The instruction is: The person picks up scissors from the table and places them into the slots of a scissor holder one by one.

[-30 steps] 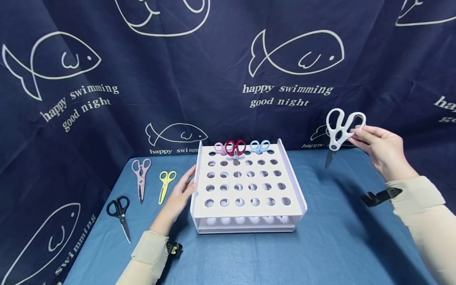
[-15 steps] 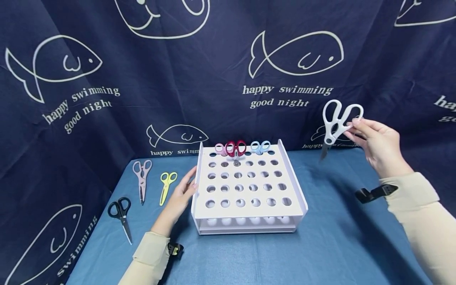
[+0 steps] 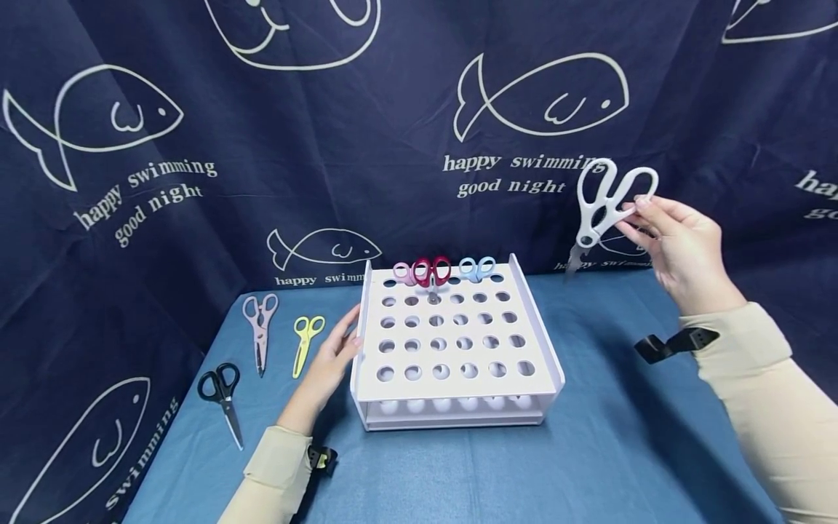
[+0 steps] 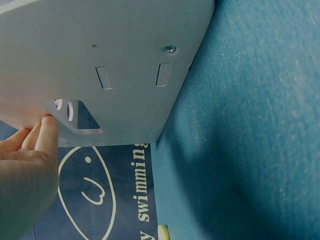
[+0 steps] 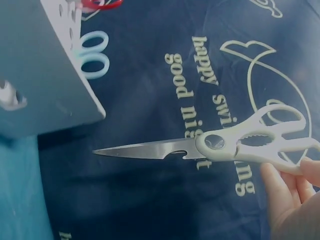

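In the head view, my right hand (image 3: 690,255) pinches one handle loop of a pair of white-handled scissors (image 3: 592,212), raised to the right of the rack. Its blades point down there and look closed in the right wrist view. My left hand (image 3: 330,360) rests its fingers on the left side panel of a white rack (image 3: 452,332) with rows of round holes. In the left wrist view its fingertips touch that panel beside a cut-out. Dark red scissors (image 3: 431,272), pink scissors (image 3: 403,273) and light blue scissors (image 3: 477,268) stand in the rack's back row.
Left of the rack lie lilac scissors (image 3: 260,331), yellow scissors (image 3: 305,343) and black scissors (image 3: 221,397) on the blue cloth (image 3: 452,480). A dark blue curtain (image 3: 406,175) with fish drawings hangs behind.
My right hand has lifted the white-handled scissors higher and carried them left, towards the rack. My left hand stays at the rack's side, and the other scissors have not moved.
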Motion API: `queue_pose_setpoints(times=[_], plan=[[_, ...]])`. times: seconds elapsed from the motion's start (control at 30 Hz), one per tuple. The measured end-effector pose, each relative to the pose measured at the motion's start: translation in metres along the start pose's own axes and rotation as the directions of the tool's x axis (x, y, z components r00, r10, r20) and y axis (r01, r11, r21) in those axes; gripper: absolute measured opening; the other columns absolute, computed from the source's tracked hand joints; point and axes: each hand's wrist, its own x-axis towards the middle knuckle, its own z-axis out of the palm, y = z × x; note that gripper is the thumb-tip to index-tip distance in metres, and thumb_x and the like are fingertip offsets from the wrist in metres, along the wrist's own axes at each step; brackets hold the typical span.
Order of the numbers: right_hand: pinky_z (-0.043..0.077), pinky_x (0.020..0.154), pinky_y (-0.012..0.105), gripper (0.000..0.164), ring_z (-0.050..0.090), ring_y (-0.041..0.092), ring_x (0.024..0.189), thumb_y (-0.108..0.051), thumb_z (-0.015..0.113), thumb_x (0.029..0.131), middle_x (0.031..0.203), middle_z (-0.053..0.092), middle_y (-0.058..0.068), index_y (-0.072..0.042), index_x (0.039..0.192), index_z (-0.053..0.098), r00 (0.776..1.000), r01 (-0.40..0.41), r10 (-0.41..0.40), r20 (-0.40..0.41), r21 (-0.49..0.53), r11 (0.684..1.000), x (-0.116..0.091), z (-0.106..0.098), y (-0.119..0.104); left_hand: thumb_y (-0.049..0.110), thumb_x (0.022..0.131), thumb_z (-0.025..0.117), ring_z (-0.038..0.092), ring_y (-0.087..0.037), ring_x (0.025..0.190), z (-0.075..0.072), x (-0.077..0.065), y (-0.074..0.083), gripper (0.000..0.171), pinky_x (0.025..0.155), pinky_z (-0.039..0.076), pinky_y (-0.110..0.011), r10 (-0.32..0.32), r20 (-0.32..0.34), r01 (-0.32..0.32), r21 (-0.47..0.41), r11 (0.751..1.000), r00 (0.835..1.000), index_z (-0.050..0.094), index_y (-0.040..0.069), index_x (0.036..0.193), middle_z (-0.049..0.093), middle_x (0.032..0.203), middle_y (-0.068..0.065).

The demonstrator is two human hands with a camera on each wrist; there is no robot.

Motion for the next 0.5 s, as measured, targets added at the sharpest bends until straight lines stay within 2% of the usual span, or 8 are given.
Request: queue_pose_setpoints(times=[0.37,0.5], plan=[[0.060,0.074,0.039,0.013,0.073,0.027,0.075,0.014,0.059,0.087,0.082,0.072,0.021,0.011,0.091,0.072,0.999,-0.004,0.002,0.038,0.053,0.999,-0.005,0.021,0.009,0.019,0.103,0.045,0.029,-0.030,0.145,-0.001,0.000,0.002,0.057,0.116,0.029,-0.041,-0.017,-0.006,0.017,0.012,1.000,1.000,0.023,0.011,0.154,0.024,0.160,-0.012],[0.061,0.074,0.039,0.013,0.073,0.026,0.076,0.013,0.059,0.088,0.082,0.072,0.020,0.011,0.091,0.072,0.999,-0.009,0.007,0.043,0.055,0.998,-0.007,0.028,0.014,0.018,0.103,0.045,0.028,-0.029,0.146,-0.001,0.001,0.001,0.057,0.116,0.028,-0.041,-0.026,-0.002,0.026,0.003,1.000,1.000,0.023,0.011,0.155,0.024,0.160,-0.011]])
